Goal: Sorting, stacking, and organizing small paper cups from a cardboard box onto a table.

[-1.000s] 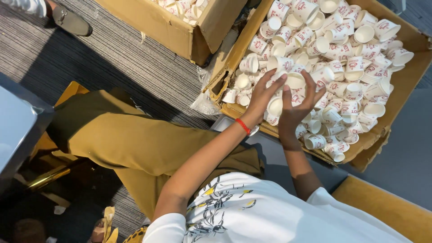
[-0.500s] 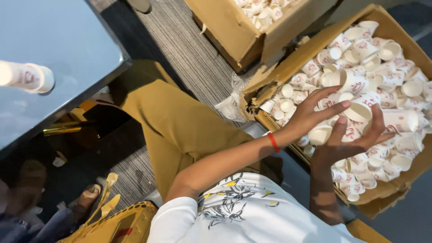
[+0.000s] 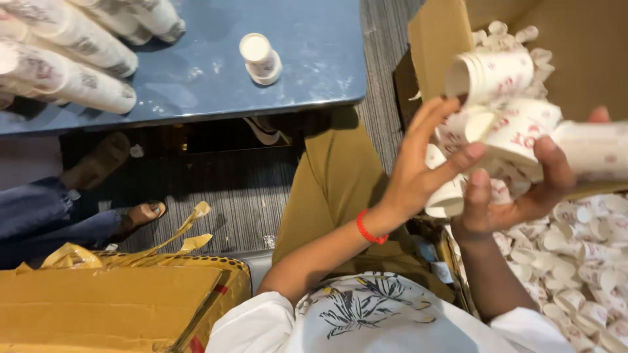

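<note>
Since the earlier frame both hands have risen out of the carton and now hold a cluster of small white paper cups (image 3: 507, 124) with red print up in front of the chest, where before they were spread low over the loose cups. Left hand (image 3: 418, 176), with a red band (image 3: 370, 229) at the wrist, has its fingers spread and pressed against the near side of the cluster. Right hand (image 3: 523, 189) cups it from beneath, thumb up against the cups. At least four cups can be counted in the grasp; blur prevents an exact count. Topmost cup lies on its side, long axis running left to right, open mouth facing left; the others are tilted at mixed angles. Below and right, the open cardboard carton (image 3: 445, 39) holds dozens of loose cups (image 3: 575, 274), too many to count. On the blue table (image 3: 196, 72) one short stack of cups (image 3: 260, 59) stands upright, and about five long stacks (image 3: 72, 59) lie on their sides at the upper left. Another person's sandalled feet (image 3: 124, 183) rest on the floor beside a closed box (image 3: 111, 307).
</note>
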